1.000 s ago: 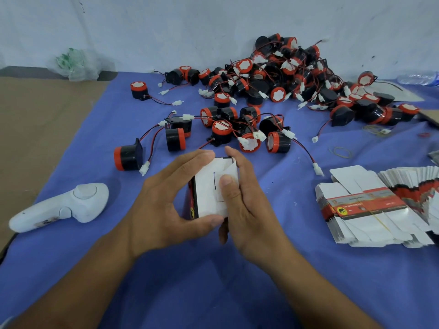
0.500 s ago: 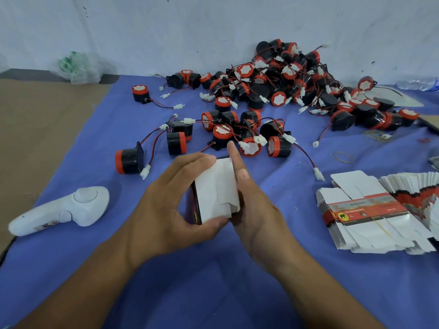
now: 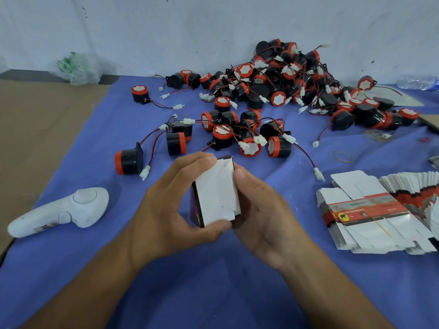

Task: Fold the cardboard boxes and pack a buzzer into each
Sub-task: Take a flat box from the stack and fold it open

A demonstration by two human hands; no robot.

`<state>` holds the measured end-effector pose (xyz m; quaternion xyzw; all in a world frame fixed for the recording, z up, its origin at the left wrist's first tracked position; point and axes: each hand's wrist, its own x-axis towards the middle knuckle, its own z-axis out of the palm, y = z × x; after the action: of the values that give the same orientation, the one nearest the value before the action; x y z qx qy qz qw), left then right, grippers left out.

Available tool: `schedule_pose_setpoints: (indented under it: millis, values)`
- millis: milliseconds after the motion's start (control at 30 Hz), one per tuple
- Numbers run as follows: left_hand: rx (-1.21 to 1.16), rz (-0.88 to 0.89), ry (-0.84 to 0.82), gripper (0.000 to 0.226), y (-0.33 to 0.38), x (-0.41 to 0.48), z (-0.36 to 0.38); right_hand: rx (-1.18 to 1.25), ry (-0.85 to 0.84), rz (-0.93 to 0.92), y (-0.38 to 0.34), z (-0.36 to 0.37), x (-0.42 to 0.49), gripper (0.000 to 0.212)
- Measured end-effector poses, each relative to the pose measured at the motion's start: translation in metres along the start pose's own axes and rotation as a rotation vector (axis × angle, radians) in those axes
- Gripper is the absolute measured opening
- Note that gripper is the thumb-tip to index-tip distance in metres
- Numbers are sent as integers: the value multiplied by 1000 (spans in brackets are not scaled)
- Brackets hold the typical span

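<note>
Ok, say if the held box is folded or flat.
Folded: the box shows a black side wall and white flaps folded over its end.

Right hand moved its thumb off the box face to the right edge; the face closed flat.

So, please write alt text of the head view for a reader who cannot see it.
A left hand and a right hand hold a small white cardboard box over a blue cloth. Behind them lies a pile of black-and-red buzzers; a stack of flat boxes is at right, a white controller at left.
</note>
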<state>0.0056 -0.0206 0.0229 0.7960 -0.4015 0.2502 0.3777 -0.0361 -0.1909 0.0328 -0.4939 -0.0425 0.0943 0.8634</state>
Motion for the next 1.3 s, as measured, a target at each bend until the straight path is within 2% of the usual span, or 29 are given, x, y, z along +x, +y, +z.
schedule_pose_setpoints:
  millis: [100, 233, 300, 467, 567, 600, 667, 733, 800, 867, 933, 1033, 1133, 1200, 1300]
  values:
    - [-13, 19, 8, 80, 0, -1, 1, -96, -7, -76, 0, -3, 0, 34]
    - [-4, 38, 20, 82, 0, -1, 3, -665, 146, -339, 12, 3, 0, 29]
    - [9, 50, 26, 80, 1, 0, 6, -844, 196, -416, 15, 2, 1, 29]
    - [0, 50, 36, 81, 2, 0, 14, -911, 210, -454, 12, -2, 3, 30]
    - [-282, -108, -26, 83, 3, -4, 12, -822, 223, -442, 5, -9, 5, 37]
    - [-434, -194, -19, 75, 4, -4, 10, -914, 238, -489, 1, -15, 5, 45]
    - [-682, -349, 55, 55, 6, -4, 10, -1307, 188, -648, -3, -27, 7, 48]
    - [-726, -486, 109, 44, 5, -1, 11, -1622, 65, -756, 0, -31, 10, 37]
    - [-652, -560, 81, 44, 2, 0, 15, -1768, -17, -768, 6, -28, 14, 32]
    - [-607, -619, 69, 40, -4, -4, 17, -1797, -79, -740, 10, -26, 17, 30]
    - [-585, -652, 90, 39, -8, -7, 16, -1688, -97, -727, 9, -28, 16, 25]
    - [-483, -621, 31, 44, -10, -8, 13, -1624, 107, -727, 3, -33, 12, 17]
    - [-245, -603, -40, 25, -8, -10, 17, -1593, 247, -507, 1, -31, 10, 20]
    - [-194, -681, 27, 16, -10, -10, 18, -1561, 316, -409, 3, -29, 11, 27]
    - [-169, -752, 54, 34, -15, -8, 14, -1476, 489, -401, 3, -29, 10, 25]
